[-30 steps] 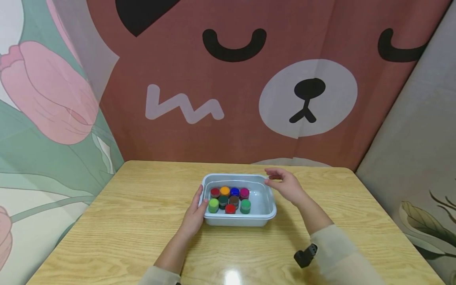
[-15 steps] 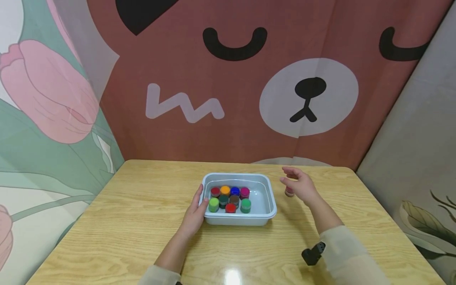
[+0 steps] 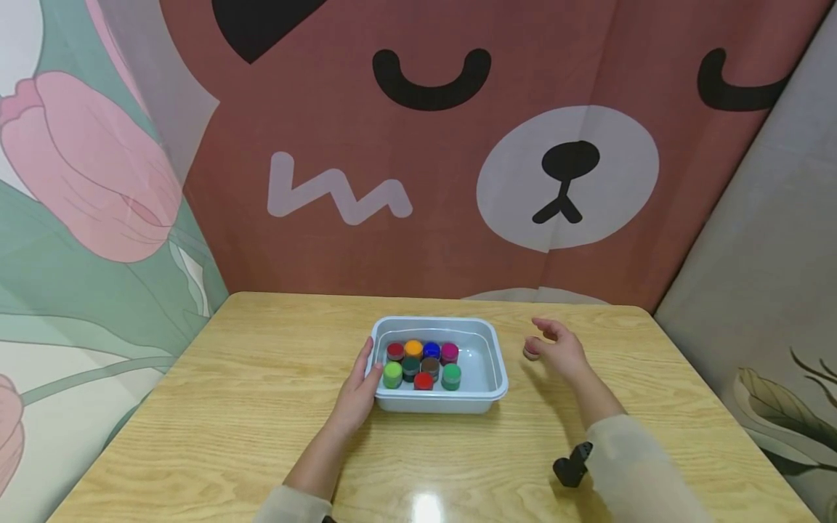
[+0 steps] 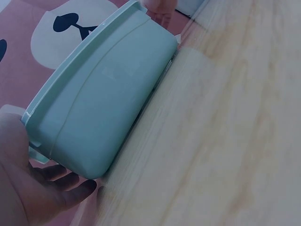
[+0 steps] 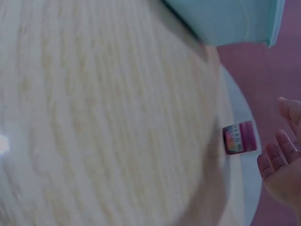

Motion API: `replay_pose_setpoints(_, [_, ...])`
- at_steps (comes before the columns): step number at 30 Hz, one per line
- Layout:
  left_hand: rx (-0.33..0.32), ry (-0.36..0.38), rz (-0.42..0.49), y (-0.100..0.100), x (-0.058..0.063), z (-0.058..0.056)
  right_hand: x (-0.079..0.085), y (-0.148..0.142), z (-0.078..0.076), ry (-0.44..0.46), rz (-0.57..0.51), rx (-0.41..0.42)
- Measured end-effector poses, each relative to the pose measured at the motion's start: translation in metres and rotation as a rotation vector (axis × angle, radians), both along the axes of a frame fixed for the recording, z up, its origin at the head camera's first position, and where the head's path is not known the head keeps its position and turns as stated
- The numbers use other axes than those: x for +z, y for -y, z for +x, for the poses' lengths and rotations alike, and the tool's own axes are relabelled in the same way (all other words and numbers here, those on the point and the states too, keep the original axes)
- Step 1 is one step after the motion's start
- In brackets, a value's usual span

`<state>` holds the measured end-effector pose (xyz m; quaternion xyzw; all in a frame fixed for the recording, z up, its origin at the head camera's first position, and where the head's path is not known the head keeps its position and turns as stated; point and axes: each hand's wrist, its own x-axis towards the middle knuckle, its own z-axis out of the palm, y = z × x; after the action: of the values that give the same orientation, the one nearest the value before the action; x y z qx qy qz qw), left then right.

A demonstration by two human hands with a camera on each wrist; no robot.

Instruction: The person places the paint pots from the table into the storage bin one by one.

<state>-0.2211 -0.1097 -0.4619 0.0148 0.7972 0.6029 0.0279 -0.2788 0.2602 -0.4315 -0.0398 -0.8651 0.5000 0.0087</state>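
A pale blue plastic tub (image 3: 480,396) stands on the table, with several small paint jars in its left and middle part, among them a lime green jar (image 3: 392,375) and a red jar (image 3: 423,381). My left hand (image 3: 353,398) holds the tub's left end, thumb at the rim and fingers against the outer wall (image 4: 99,103). To the right of the tub stands a lone paint jar with a dark pink lid (image 3: 531,349). My right hand (image 3: 564,354) hovers at it, fingers loosely bent. In the right wrist view a gap separates the hand (image 5: 284,172) from the labelled jar (image 5: 239,138).
The wooden table (image 3: 261,407) reaches back to a reddish-brown cloth with a bear face (image 3: 431,181). Patterned cloths hang at the left and right. A black device (image 3: 572,465) is at the right sleeve.
My right hand has moved from the tub's right rim out to the right and lowered slightly to the lone jar. My left hand and the tub stay in place.
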Motion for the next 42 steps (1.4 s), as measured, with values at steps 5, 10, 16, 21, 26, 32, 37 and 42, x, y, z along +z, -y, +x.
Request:
replay_pose_setpoints(5, [-0.005,-0.005,0.005,0.000,0.000,-0.001,-0.013,-0.003,-0.004,-0.008,-0.023,0.002])
replay_pose_setpoints(10, [-0.014,-0.016,0.004,-0.001,0.001,0.000,-0.021,-0.003,-0.005,0.005,-0.045,0.003])
replay_pose_setpoints(16, [-0.017,-0.031,-0.009,-0.002,0.001,0.001,-0.027,-0.003,-0.007,0.041,0.008,-0.034])
replay_pose_setpoints(21, [-0.018,-0.033,-0.004,-0.001,0.000,0.000,-0.033,-0.004,-0.010,0.039,0.020,-0.062])
replay_pose_setpoints(26, [-0.011,-0.019,0.001,-0.001,0.000,0.001,-0.036,-0.004,-0.012,0.024,0.036,-0.071])
replay_pose_setpoints(32, [-0.011,-0.026,0.002,-0.002,0.000,0.001,-0.038,-0.003,-0.012,0.004,0.076,-0.074])
replay_pose_setpoints(37, [-0.006,-0.051,-0.006,-0.002,-0.001,0.000,-0.038,-0.003,-0.010,0.022,0.048,-0.074])
replay_pose_setpoints(42, [-0.002,-0.040,-0.013,-0.001,0.000,0.000,-0.032,-0.001,-0.009,0.033,-0.013,-0.060])
